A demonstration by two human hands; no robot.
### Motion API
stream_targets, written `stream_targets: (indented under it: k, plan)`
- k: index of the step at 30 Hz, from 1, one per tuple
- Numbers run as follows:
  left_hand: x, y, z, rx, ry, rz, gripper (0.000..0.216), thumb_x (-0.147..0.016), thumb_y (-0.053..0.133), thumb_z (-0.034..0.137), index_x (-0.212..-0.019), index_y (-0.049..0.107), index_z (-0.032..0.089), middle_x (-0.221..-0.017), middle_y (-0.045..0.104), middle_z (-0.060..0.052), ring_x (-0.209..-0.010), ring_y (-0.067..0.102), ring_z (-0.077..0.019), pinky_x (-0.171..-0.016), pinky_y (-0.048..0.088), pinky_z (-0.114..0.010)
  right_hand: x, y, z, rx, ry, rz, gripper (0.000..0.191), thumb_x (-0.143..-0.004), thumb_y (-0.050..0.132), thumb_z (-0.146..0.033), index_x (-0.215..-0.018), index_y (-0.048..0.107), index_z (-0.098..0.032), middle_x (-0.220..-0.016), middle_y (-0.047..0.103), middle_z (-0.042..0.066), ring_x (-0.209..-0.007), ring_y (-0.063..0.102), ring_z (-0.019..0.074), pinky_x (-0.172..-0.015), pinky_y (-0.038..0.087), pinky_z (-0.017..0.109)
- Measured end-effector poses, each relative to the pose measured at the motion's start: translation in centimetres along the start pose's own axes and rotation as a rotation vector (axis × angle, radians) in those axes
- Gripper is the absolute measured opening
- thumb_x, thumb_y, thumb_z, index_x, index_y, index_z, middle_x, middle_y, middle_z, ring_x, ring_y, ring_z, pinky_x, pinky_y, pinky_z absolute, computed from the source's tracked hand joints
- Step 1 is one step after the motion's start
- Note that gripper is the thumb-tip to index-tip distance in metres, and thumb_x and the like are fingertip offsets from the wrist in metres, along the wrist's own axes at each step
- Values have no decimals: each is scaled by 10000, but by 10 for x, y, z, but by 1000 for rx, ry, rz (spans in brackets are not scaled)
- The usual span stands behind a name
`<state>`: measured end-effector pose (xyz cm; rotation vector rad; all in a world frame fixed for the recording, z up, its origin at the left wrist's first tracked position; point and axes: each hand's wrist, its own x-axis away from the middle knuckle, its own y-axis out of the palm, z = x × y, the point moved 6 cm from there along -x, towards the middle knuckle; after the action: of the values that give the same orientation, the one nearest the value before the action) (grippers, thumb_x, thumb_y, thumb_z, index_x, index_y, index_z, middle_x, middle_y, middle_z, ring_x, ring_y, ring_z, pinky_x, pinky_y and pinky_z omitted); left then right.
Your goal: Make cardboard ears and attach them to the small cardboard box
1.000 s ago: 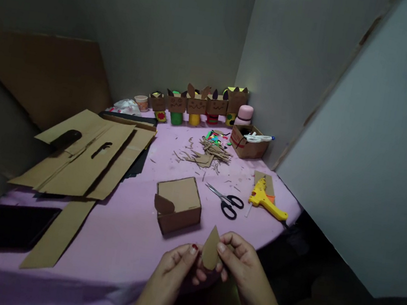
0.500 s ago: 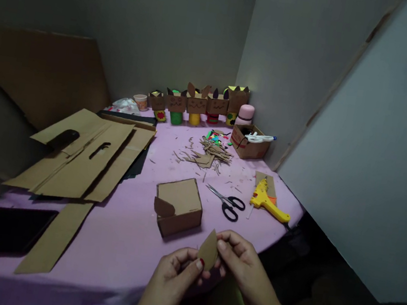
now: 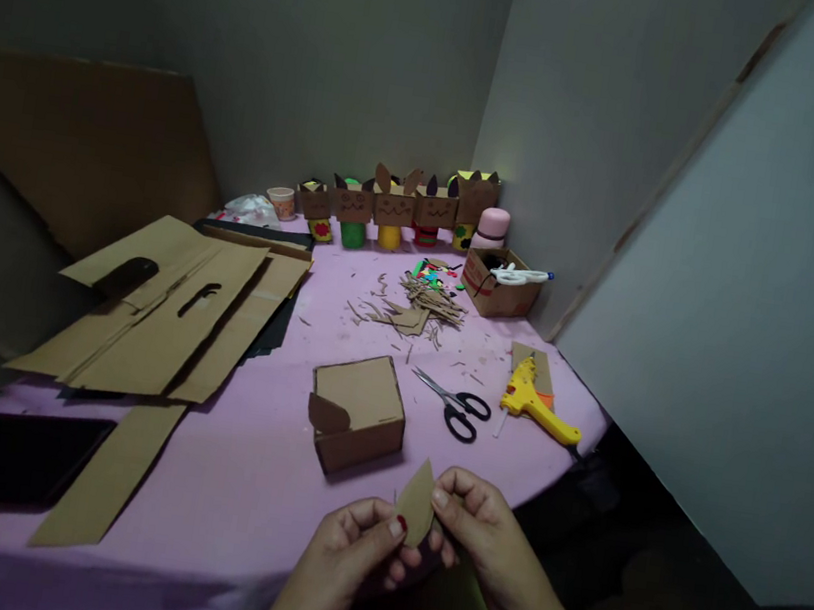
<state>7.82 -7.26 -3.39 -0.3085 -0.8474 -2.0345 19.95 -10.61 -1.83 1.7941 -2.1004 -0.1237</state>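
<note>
A pointed, leaf-shaped cardboard piece (image 3: 416, 504) is held upright between my two hands at the table's front edge. My left hand (image 3: 362, 546) pinches its lower left side with the thumb in front. On the right edge, the thumb and fingers of my right hand (image 3: 479, 517) grip the same piece. Just beyond lies a small cardboard box (image 3: 358, 409) with a similar pointed flap (image 3: 328, 414) at its left front corner. Scissors (image 3: 454, 406) with black handles lie partly spread to the right of the box.
A yellow glue gun (image 3: 536, 404) lies at the right edge. Cardboard scraps (image 3: 422, 309) are heaped mid-table. Flat cardboard sheets (image 3: 171, 312) and a dark tablet-like slab (image 3: 3, 458) occupy the left. Several cardboard animal figures (image 3: 394, 204) and an open box (image 3: 499, 286) stand behind.
Both hands keep hold of the leaf-shaped cardboard piece. The fingers have shifted very slightly; the things on the table look unchanged.
</note>
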Motion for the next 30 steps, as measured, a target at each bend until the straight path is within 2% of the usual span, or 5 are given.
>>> stream_targets:
  k: [7, 11, 17, 21, 30]
  plan:
    - [0, -1, 0, -14, -10, 31, 407, -501, 860, 454, -585, 608, 146, -501, 668, 1, -422, 500, -56, -448, 358, -161, -2, -3, 0, -45, -21, 36, 382, -789, 661, -525, -776, 573, -153, -520, 553, -48, -406, 417, 36, -415, 290, 152]
    - [9, 11, 0, 33, -21, -104, 254, -664, 772, 355, -668, 642, 136, -549, 662, -13, -466, 529, -68, -471, 388, -160, -1, 2, -3, -149, -19, -22, 405, -779, 688, -504, -980, 610, -162, -523, 535, -69, -406, 405, 25, -431, 296, 143]
    - [12, 18, -15, 46, -158, -196, 328, -788, 638, 422, -841, 689, 103, -588, 674, -46, -464, 571, -68, -475, 428, -151, -2, 1, -1, -164, -9, 31, 411, -707, 754, -497, -664, 533, -153, -497, 552, -53, -400, 443, 24, -415, 291, 136]
    - [2, 11, -15, -19, -45, -171, 487, -728, 648, 596, -828, 685, 120, -596, 694, -48, -449, 573, -76, -458, 425, -162, -4, -5, -1, -120, -12, 121, 427, -681, 770, -500, -640, 530, -149, -484, 546, -58, -386, 402, 15, -401, 277, 132]
    - [4, 7, 6, -180, 114, -57, 407, -662, 746, 526, -601, 643, 137, -523, 667, -7, -426, 506, -50, -448, 371, -150, -5, -1, -2, -134, -26, 75, 394, -752, 701, -526, -755, 595, -146, -503, 554, -53, -397, 416, 21, -404, 289, 130]
